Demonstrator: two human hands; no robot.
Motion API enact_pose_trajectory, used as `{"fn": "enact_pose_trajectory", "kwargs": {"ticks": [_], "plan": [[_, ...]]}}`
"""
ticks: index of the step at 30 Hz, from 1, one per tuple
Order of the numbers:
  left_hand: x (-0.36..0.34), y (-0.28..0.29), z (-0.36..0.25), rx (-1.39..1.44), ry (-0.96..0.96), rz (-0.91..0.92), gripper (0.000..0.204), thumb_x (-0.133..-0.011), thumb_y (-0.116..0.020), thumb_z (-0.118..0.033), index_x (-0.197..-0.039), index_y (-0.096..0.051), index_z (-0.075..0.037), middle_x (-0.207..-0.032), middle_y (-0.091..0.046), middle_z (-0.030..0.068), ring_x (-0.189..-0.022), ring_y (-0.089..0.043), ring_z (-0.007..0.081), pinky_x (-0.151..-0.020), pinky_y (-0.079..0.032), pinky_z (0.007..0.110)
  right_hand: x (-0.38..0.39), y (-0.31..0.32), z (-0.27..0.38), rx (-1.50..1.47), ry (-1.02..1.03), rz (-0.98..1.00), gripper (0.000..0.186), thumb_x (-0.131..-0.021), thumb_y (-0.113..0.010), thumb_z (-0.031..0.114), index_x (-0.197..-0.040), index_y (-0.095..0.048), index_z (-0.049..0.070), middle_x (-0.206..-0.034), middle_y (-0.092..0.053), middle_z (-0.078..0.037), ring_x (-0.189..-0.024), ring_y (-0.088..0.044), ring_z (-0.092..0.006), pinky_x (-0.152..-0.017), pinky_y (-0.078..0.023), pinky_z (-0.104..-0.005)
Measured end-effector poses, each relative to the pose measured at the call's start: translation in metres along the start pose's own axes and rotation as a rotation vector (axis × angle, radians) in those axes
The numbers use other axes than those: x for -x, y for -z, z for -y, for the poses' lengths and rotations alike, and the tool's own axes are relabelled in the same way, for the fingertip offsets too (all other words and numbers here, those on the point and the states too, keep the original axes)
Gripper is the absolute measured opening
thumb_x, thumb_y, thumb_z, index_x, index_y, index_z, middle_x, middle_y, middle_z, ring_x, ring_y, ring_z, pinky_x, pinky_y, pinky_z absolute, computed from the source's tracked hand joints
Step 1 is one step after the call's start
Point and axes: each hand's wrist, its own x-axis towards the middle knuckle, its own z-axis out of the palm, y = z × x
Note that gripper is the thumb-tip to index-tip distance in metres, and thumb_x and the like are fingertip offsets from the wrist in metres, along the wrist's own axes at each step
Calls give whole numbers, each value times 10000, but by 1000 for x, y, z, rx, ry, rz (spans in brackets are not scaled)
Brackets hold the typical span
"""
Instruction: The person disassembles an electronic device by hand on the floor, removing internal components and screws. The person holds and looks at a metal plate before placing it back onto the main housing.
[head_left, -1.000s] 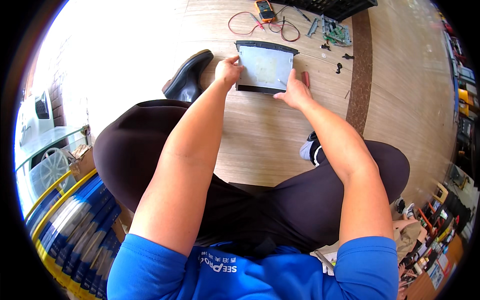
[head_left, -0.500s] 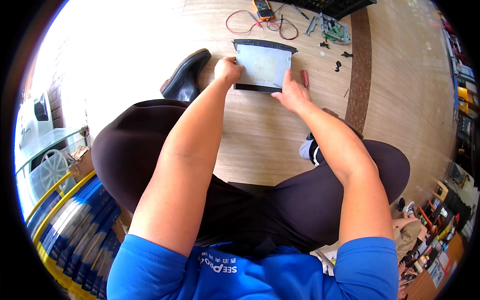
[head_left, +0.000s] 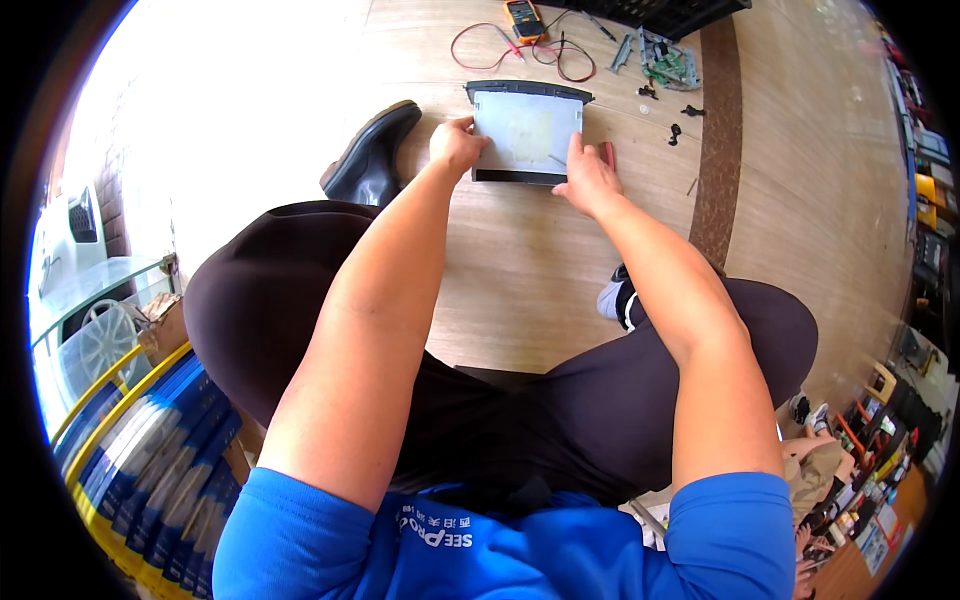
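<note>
Grey-topped unit point(head_left: 520, 125) betw. both hands, on/just over floor point(head_left: 500, 300) (contact unclear). L hand point(head_left: 457, 146) gripping L edge; R hand point(head_left: 590, 180) at R edge, can't tell if gripping. Risk: uneven hold, poss. tilt/slip.

Box-shaped unit point(head_left: 528, 128) is lying on the wood-patterned floor point(head_left: 530, 280), broad side up; its flat, pale grey, roughly rectangular top panel point(head_left: 515, 118) is showing a faint yellowish patch about the middle; a wider, slightly bowed black piece point(head_left: 530, 91) is running along the far edge, projecting past both sides; a black strip point(head_left: 512, 176) is bordering the near edge.
</note>
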Motion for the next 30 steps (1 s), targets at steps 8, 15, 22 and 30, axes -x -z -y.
{"fn": "enact_pose_trajectory", "kwargs": {"ticks": [8, 15, 22, 30], "plan": [[-6, 3, 8, 48, 39, 7, 534, -750, -757, -73, -1266, -621, -61, -828, -647, 12, -634, -563, 83, -584, -488, 254, 2, -2, -6, 8, 57, -18, 886, -820, -747, 230, -1457, -177, -4, -1282, -497, -239, -1124, -585, -382, -916, -514, -461], [-5, -1, 0, -196, 15, -2, 386, -750, -760, -177, -1127, -700, -128, -1012, -717, 127, -933, -685, 272, -849, -523, 356, -2, -5, -14, -33, 76, -1, 931, -801, -768, 256, -1462, -165, 1, -1299, -495, -250, -1129, -579, -382, -945, -492, -451], [-7, -6, 9, -166, -61, -28, 315, -794, -732, -140, -1097, -697, -59, -868, -716, 66, -706, -633, 135, -689, -507, 308, -17, -18, -34, -90, 177, -80, 1068, -778, -788, 249, -1502, -38, 19, -1329, -487, -260, -1162, -557, -378, -988, -461, -430], [-5, -13, 11, -78, 4, -35, 340, -840, -705, -172, -1151, -671, -36, -928, -713, 85, -738, -627, 142, -705, -509, 299, -13, -6, -28, 24, 147, 28, 1021, -806, -739, 259, -1490, -39, -30, -1286, -514, -272, -1118, -582, -367, -958, -486, -420]]}}
